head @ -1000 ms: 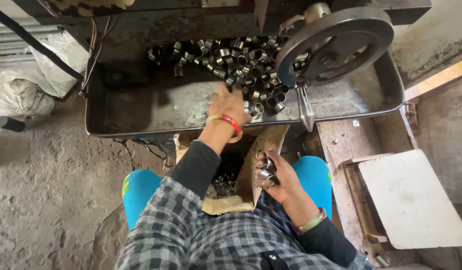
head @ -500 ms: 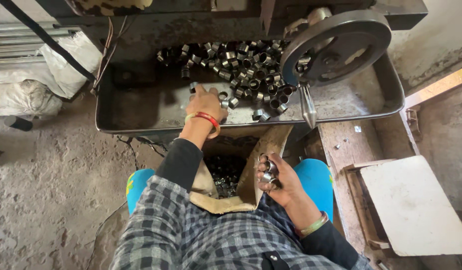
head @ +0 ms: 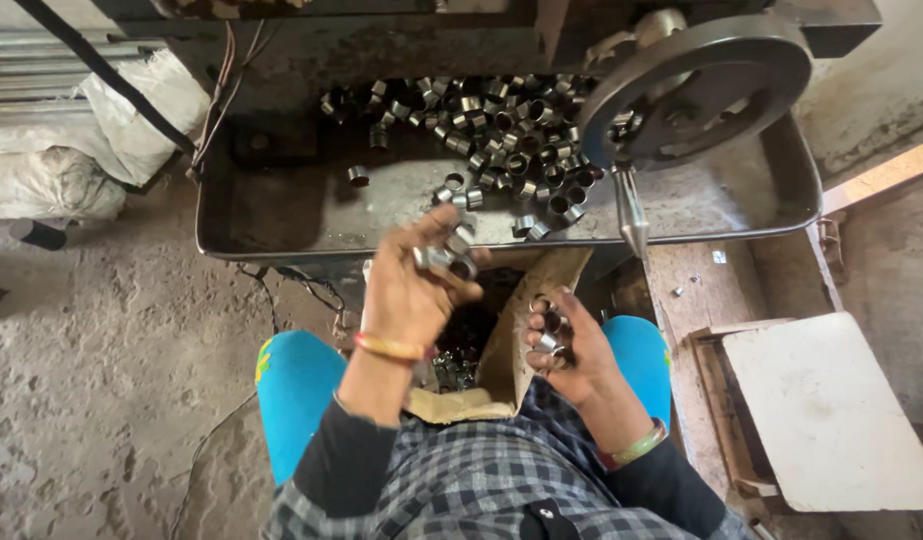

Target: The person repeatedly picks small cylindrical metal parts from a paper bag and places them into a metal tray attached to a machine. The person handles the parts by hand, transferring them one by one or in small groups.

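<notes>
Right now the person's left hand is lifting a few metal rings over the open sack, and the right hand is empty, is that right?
Not quite. The right hand is not empty: the head view shows it holding several metal rings too. The rest stands: the left hand holds rings over the open sack.

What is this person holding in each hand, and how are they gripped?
Both hold small metal rings. The left hand pinches a few rings at its fingertips, by their sides. The right hand cups several more rings in its curled fingers.
</notes>
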